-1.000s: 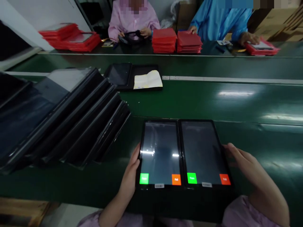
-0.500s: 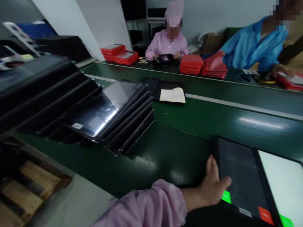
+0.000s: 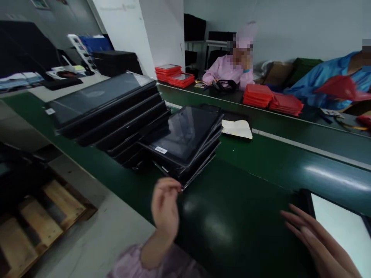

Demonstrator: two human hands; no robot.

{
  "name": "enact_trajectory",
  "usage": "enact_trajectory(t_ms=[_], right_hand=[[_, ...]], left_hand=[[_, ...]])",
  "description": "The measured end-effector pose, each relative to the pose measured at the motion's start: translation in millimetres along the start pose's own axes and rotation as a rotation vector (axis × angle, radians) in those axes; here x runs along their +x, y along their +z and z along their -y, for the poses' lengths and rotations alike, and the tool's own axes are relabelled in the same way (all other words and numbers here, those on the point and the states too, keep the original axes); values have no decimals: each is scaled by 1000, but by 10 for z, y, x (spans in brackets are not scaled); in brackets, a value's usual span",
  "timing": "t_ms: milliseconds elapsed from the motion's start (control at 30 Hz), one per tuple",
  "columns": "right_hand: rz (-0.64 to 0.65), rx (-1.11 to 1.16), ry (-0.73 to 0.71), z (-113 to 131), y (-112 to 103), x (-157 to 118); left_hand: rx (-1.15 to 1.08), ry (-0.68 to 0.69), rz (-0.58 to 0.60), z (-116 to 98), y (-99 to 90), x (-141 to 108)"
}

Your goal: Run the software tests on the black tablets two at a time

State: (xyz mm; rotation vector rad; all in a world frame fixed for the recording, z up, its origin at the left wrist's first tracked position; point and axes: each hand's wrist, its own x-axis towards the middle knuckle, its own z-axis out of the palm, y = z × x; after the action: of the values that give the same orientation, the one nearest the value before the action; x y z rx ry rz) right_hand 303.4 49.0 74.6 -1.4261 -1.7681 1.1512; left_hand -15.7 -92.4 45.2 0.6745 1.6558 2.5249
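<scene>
Hands apart, left hand (image 3: 164, 204) raised and empty just beside stacked black tablets (image 3: 185, 141), right hand (image 3: 317, 243) spread open, fingers at the black edge of a lit tablet (image 3: 339, 235), tablet lying low on the green worktop (image 3: 237, 227), stack on same worktop

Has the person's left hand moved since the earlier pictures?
Yes. The left hand has moved left, away from the lit tablet, and now hangs beside the front corner of the stack of black tablets on the green conveyor belt.
</scene>
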Motion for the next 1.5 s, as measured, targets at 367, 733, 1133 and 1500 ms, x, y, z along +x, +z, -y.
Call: enact_trajectory(t_ms=[367, 733, 1133, 1500], right_hand=[[573, 261, -186, 1783, 1585, 268], [438, 301, -10, 2075, 1807, 653], [170, 527, 49, 1129, 1250, 102], [-72, 769, 360, 32, 1036, -926]], left_hand=[[253, -225, 52, 64, -416, 1379], [155, -200, 45, -165, -364, 1123], [-453, -817, 350, -631, -255, 298], [-247, -1193, 538, -328, 93, -522]])
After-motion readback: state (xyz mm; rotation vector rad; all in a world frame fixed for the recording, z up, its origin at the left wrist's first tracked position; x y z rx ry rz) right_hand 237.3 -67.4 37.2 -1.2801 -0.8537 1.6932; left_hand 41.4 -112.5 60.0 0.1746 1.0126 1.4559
